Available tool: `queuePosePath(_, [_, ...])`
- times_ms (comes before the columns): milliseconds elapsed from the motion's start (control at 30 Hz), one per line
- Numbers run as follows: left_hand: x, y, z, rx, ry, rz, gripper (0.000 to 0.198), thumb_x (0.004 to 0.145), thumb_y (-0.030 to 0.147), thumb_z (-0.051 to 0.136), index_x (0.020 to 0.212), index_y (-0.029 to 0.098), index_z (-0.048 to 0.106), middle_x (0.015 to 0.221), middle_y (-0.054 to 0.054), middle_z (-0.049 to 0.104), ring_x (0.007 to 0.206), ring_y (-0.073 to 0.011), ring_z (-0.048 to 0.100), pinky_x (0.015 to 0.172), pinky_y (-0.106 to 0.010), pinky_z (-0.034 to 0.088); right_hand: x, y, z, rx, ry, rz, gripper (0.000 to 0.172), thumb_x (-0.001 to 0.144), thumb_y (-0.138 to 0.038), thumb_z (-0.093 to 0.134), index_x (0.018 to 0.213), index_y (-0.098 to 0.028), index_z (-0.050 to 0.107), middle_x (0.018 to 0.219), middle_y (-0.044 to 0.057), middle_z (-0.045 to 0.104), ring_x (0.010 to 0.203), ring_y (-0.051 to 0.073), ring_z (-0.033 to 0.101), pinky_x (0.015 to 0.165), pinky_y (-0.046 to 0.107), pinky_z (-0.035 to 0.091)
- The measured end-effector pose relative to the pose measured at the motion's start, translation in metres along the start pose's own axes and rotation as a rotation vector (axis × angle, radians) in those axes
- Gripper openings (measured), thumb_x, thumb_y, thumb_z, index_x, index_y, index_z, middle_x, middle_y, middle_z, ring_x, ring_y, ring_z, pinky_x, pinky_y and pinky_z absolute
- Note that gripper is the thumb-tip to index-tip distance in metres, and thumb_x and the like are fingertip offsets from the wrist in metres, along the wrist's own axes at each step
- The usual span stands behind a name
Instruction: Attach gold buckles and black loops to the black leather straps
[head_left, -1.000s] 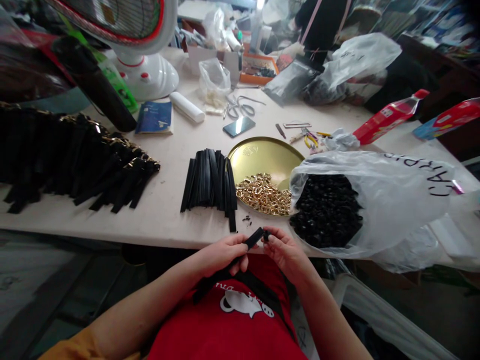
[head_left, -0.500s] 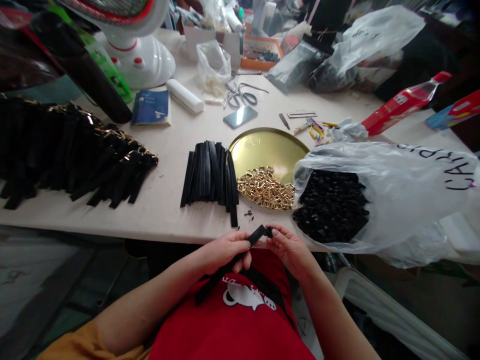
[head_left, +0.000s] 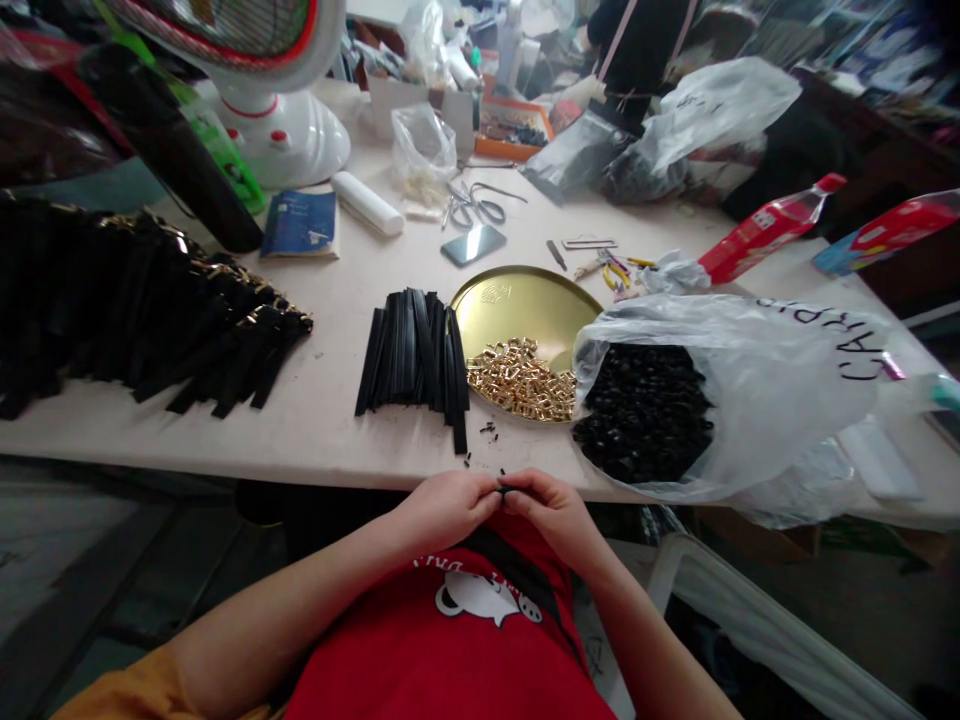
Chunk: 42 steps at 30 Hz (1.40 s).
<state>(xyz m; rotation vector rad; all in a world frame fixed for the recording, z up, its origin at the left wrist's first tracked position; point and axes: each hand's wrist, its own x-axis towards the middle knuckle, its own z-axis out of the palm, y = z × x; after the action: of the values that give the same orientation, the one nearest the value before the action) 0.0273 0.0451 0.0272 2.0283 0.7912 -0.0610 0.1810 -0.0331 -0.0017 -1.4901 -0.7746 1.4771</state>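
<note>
My left hand (head_left: 452,503) and my right hand (head_left: 551,512) meet at the table's front edge, fingertips touching. Between them only a dark sliver of the black strap (head_left: 505,490) shows; my left fingers are closed round it. My right thumb and fingers pinch a small black piece against its end, mostly covered by the fingers. Just beyond lies a stack of flat black straps (head_left: 409,350). A round gold tray (head_left: 536,295) beside it holds a heap of small gold buckles (head_left: 525,380). Small black pieces (head_left: 649,410) fill an open plastic bag (head_left: 780,400) to the right.
Many black straps with gold buckles (head_left: 150,310) cover the table's left side. Behind stand a white fan (head_left: 285,130) and a blue booklet (head_left: 300,222). Scissors (head_left: 476,205), a phone (head_left: 474,245), yellow-handled pliers (head_left: 616,272) and a red-labelled bottle (head_left: 765,235) lie farther back.
My hands have come together and dropped slightly. The strap end and small black piece, visible between them before, are now almost covered by my fingers. The view has shifted a little.
</note>
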Motion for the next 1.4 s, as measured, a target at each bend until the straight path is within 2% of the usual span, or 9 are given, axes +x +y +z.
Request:
queuePosePath(100, [-0.003,0.000,0.001,-0.073,-0.033,-0.019,0.029,0.084,0.032,0.033,0.077,0.017,0.057,0.068,-0.002,0.060,0.061,-0.0151,0.053,0.055,-0.023,0.035,-0.001,-0.001,-0.003,-0.066,-0.004,-0.049,0.017,0.065,-0.025,0.068,0.081,-0.021,0.068,0.079,0.000,0.067,0.074,0.014,0.059,0.072,0.028,0.045])
queuePosePath(233, [-0.010,-0.004,-0.004,-0.219,-0.113,-0.082,0.029,0.085,0.036,0.032,0.078,0.018,0.054,0.060,0.001,0.056,0.050,-0.0130,0.050,0.049,-0.022,0.034,0.002,-0.003,-0.009,0.145,0.037,0.023,0.018,0.064,-0.028,0.070,0.079,-0.019,0.063,0.064,-0.003,0.063,0.059,0.010,0.055,0.061,0.023,0.043])
queuePosePath(333, [-0.011,-0.006,-0.002,-0.197,-0.002,-0.090,0.028,0.085,0.035,0.033,0.080,0.017,0.055,0.068,-0.002,0.059,0.061,-0.0157,0.054,0.056,-0.024,0.037,0.005,0.000,0.003,0.281,0.022,0.046,0.019,0.063,-0.028,0.072,0.074,-0.017,0.062,0.058,-0.003,0.060,0.053,0.008,0.052,0.057,0.021,0.041])
queuePosePath(500, [-0.005,-0.007,0.006,-0.316,0.147,-0.158,0.044,0.086,0.043,0.033,0.119,0.016,0.042,0.081,-0.005,0.064,0.077,-0.0203,0.057,0.069,-0.028,0.039,0.009,0.006,0.028,0.427,-0.058,0.091,0.023,0.064,-0.031,0.071,0.081,-0.019,0.061,0.066,-0.003,0.061,0.060,0.011,0.055,0.063,0.026,0.043])
queuePosePath(633, [0.009,-0.015,0.001,-0.417,0.226,-0.073,0.039,0.085,0.046,0.035,0.104,0.018,0.055,0.076,-0.002,0.059,0.076,-0.0179,0.054,0.068,-0.025,0.038,0.031,-0.012,-0.005,0.011,-0.072,-0.064,0.021,0.071,-0.037,0.063,0.081,-0.019,0.062,0.067,-0.001,0.059,0.063,0.014,0.054,0.064,0.028,0.042])
queuePosePath(767, [0.020,-0.022,-0.007,-0.560,0.246,-0.124,0.037,0.084,0.049,0.036,0.081,0.016,0.053,0.053,0.006,0.039,0.048,-0.0098,0.037,0.045,-0.020,0.028,0.075,-0.044,-0.058,-0.699,0.358,-0.387,0.015,0.078,-0.031,0.052,0.082,-0.019,0.060,0.082,0.005,0.059,0.076,0.017,0.054,0.072,0.030,0.039])
queuePosePath(933, [0.023,-0.025,0.000,-0.649,0.207,-0.118,0.034,0.083,0.048,0.038,0.073,0.017,0.047,0.047,0.009,0.032,0.041,-0.0069,0.031,0.041,-0.018,0.024,0.120,-0.062,-0.078,-1.236,0.344,-0.289,0.008,0.072,-0.019,0.057,0.079,-0.018,0.060,0.081,0.006,0.058,0.073,0.019,0.054,0.067,0.029,0.037])
queuePosePath(1200, [0.016,-0.016,-0.008,-0.731,0.212,-0.139,0.033,0.080,0.049,0.039,0.072,0.018,0.043,0.047,0.007,0.044,0.037,-0.0063,0.037,0.038,-0.018,0.028,0.118,-0.064,-0.076,-1.082,0.344,-0.335,0.006,0.071,-0.017,0.056,0.066,-0.018,0.053,0.070,0.001,0.054,0.067,0.015,0.051,0.064,0.027,0.037])
queuePosePath(1400, [0.017,0.002,-0.017,-0.891,0.350,-0.108,0.031,0.076,0.046,0.047,0.079,0.016,0.046,0.056,0.006,0.050,0.039,-0.0043,0.037,0.039,-0.017,0.030,0.063,-0.058,-0.030,0.022,0.104,-0.208,0.029,0.067,-0.034,0.066,0.092,-0.021,0.057,0.071,-0.003,0.056,0.059,0.010,0.050,0.060,0.025,0.042])
